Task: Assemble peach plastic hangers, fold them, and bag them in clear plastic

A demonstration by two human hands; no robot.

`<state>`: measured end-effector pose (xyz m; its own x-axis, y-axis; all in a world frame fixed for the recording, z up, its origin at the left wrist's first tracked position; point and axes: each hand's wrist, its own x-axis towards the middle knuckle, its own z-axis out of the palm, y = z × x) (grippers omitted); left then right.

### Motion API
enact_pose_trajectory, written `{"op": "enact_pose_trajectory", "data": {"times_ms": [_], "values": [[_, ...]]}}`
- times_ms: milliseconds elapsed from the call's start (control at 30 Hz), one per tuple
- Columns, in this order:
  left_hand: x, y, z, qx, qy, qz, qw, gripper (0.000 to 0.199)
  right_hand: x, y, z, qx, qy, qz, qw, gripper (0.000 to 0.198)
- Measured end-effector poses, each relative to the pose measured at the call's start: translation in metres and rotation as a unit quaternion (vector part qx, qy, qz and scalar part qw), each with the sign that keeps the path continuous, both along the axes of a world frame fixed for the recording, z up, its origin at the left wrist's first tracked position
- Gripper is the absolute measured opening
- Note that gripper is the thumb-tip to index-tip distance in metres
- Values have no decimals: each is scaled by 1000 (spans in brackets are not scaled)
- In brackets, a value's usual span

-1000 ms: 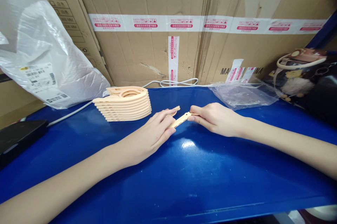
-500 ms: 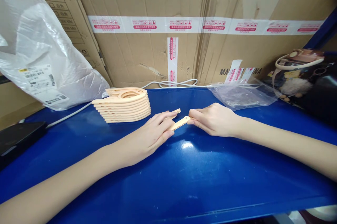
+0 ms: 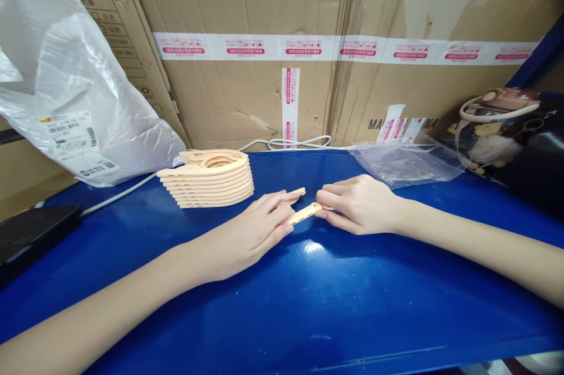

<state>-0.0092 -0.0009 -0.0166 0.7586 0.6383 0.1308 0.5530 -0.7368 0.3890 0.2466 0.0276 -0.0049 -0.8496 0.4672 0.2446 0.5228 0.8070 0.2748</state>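
Observation:
A cream plastic folding hanger (image 3: 304,214) is held between my two hands just over the blue table. My left hand (image 3: 267,223) grips its left part, thumb in front and fingers behind. At the other side, my right hand (image 3: 359,206) pinches its right end between thumb and fingers. Much of this hanger is hidden by the hands. Behind my left hand lies a neat stack of similar cream hangers (image 3: 214,188), flat one on another, with curved openings showing on top.
A white plastic mailing bag (image 3: 83,93) leans at the left, above a black flat device (image 3: 37,237). Cardboard boxes (image 3: 247,4) wall off the back. A white cable (image 3: 304,141) runs along the rear edge. A clear plastic bag (image 3: 405,160) and a dark bag (image 3: 537,151) lie right.
Both hands keep their hold on the hanger. The whole view has shifted slightly, so everything sits a little lower in the picture. The right fingers have moved slightly around the hanger's end.

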Motion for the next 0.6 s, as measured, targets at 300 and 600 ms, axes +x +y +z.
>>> {"op": "enact_pose_trajectory", "data": {"times_ms": [300, 600], "values": [[-1, -2, 6, -16, 6, -18, 1000, 35, 0, 0, 4, -83, 49, 23, 995, 34], [1, -2, 7, -61, -64, 12, 996, 33, 1, -1, 18, -241, 65, 3, 968, 28]]}}
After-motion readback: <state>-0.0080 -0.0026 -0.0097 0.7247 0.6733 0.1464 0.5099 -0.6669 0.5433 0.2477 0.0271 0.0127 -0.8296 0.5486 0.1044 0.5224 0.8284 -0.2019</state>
